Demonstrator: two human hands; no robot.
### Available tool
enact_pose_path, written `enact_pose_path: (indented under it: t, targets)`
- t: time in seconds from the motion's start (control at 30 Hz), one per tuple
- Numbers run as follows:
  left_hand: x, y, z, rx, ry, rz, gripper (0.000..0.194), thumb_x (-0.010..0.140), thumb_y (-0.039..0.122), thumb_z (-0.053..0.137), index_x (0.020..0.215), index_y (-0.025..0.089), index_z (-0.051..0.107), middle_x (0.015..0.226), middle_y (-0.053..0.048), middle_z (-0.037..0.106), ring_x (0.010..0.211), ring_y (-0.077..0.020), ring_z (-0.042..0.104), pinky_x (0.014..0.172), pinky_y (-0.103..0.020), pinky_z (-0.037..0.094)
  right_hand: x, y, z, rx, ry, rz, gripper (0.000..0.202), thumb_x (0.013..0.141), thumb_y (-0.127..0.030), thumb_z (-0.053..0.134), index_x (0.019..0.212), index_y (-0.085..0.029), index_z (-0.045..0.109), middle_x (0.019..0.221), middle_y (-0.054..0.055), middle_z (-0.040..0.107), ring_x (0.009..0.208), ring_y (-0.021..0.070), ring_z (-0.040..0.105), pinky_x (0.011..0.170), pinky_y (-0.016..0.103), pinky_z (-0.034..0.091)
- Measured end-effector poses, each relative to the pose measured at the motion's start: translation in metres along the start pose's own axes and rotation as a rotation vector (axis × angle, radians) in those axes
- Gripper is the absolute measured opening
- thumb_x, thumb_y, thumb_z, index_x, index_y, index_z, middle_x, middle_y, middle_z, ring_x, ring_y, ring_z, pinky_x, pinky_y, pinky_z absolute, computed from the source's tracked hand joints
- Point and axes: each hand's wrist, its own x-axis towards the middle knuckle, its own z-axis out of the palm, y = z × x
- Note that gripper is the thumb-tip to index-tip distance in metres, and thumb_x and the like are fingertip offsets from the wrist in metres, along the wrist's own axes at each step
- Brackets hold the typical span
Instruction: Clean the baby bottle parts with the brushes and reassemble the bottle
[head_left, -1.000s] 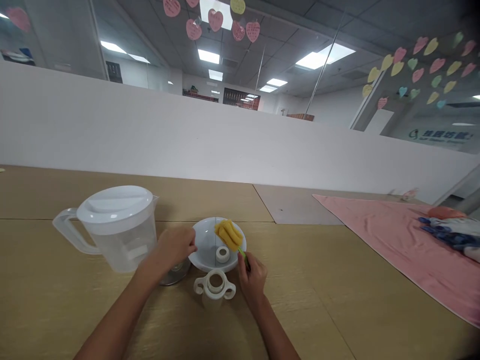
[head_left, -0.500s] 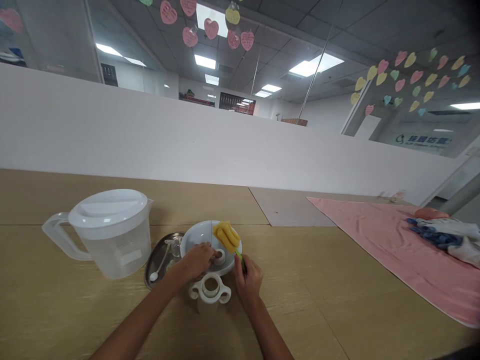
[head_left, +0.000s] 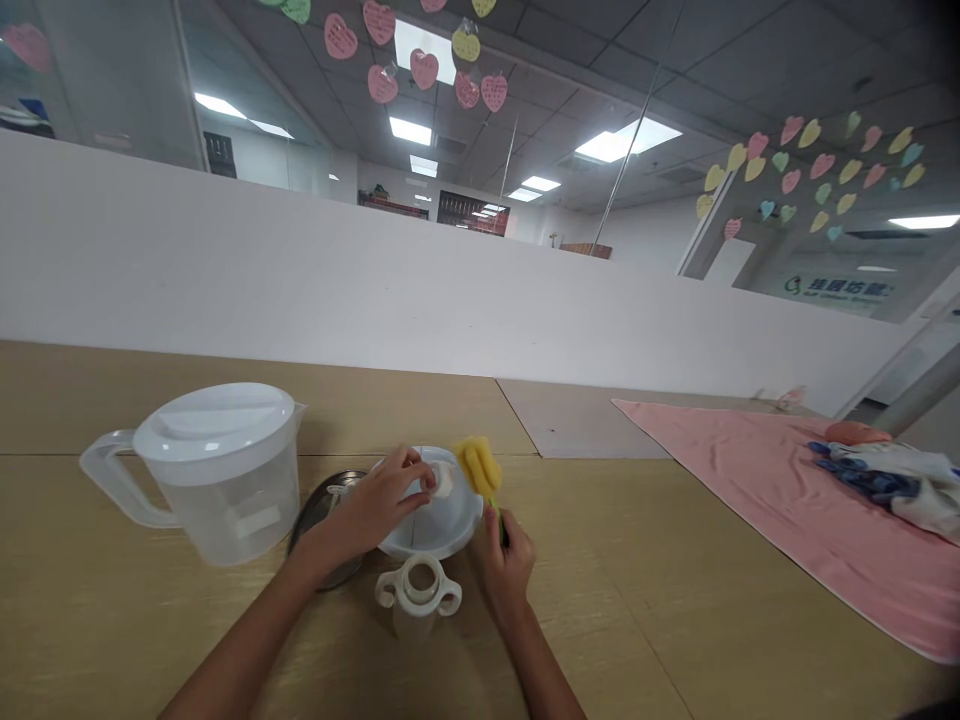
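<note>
My left hand (head_left: 390,498) is closed in a pinch at a small white ring-shaped bottle part (head_left: 443,480), which hangs over the white bowl (head_left: 450,540); the part is slightly blurred. To the right of the bowl, my right hand (head_left: 510,555) is wrapped round the green handle of a sponge brush (head_left: 480,466). The brush's yellow sponge head points up, near the bowl's right rim. A clear baby bottle (head_left: 420,600) with two white side handles stands upright and uncapped in front of the bowl, between my forearms.
A lidded clear plastic pitcher (head_left: 232,490) stands at the left. Between it and the bowl lies an oval metal tray (head_left: 304,520), partly hidden by my left arm. A pink cloth (head_left: 765,480) with clothes heaped on it covers the table's right side. A white wall (head_left: 375,290) rises behind.
My left hand has lifted the white ring-shaped part up from inside the bowl. My right hand has moved the sponge brush slightly right, out from over the bowl.
</note>
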Motion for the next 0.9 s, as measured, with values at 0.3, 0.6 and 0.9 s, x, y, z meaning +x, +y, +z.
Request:
enact_pose_path:
  t: [0.3, 0.6, 0.9]
  targets:
    - [-0.019, 0.009, -0.022, -0.173, 0.067, 0.109, 0.023, 0.091, 0.042, 0.04, 0.105, 0.029, 0.054, 0.124, 0.001, 0.05, 0.115, -0.0177, 0.048, 0.096, -0.029, 0.039, 0.001, -0.001, 0.001, -0.067, -0.042, -0.101, 0.033, 0.088, -0.033, 0.047, 0.062, -0.014, 0.057, 0.048, -0.003, 0.048, 0.044, 0.007, 0.042, 0.047, 0.02, 0.032]
    - [-0.015, 0.008, -0.022, -0.004, 0.258, 0.061, 0.022, 0.092, 0.037, 0.037, 0.106, 0.026, 0.05, 0.115, -0.001, 0.057, 0.105, -0.0183, 0.054, 0.09, -0.031, 0.043, -0.001, -0.009, 0.002, 0.011, -0.079, -0.298, 0.021, 0.086, -0.025, 0.05, 0.072, -0.013, 0.062, 0.05, -0.001, 0.054, 0.045, 0.008, 0.048, 0.047, 0.02, 0.036]
    - [-0.034, -0.03, -0.04, 0.258, 0.08, -0.212, 0.036, 0.084, 0.027, 0.043, 0.117, 0.023, 0.053, 0.117, -0.007, 0.06, 0.104, -0.0259, 0.057, 0.088, -0.037, 0.043, 0.0, -0.009, -0.001, -0.059, -0.084, -0.225, 0.027, 0.088, -0.028, 0.047, 0.067, -0.015, 0.058, 0.048, -0.004, 0.049, 0.043, 0.0069, 0.043, 0.046, 0.02, 0.033]
